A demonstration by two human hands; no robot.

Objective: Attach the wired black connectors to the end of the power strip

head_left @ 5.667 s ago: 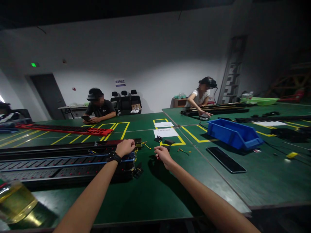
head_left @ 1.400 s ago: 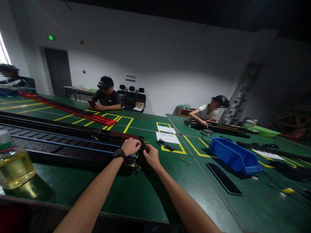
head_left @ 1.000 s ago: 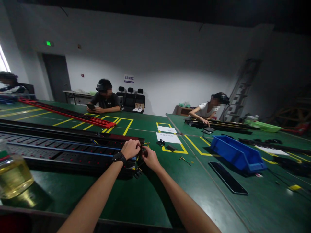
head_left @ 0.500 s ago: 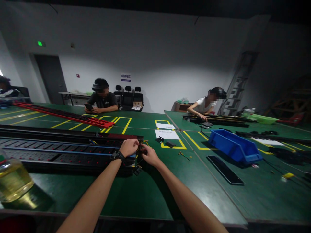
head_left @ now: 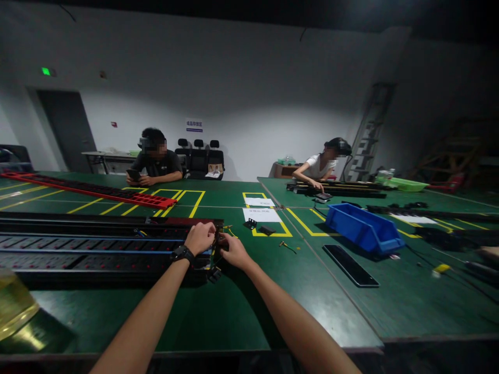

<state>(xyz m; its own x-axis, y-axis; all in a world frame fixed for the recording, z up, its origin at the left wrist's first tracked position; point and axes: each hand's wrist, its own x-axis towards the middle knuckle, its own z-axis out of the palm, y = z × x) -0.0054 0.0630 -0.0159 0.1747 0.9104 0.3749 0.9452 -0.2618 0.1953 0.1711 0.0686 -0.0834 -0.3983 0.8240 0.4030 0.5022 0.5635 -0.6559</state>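
Power strip rail lies at 9 o'clock on the green table, and both hands are together at its end: left hand clamped on top, right hand pinching something small there, can't tell what. Fitting looks unfinished; loose black brackets wait at 12. Since 5.7 s ago, the right hand has closed in.

A workshop or assembly hall: wide green benches marked with yellow tape boxes, long black rails laid out near left, a blue parts bin right, two seated workers at the far benches.
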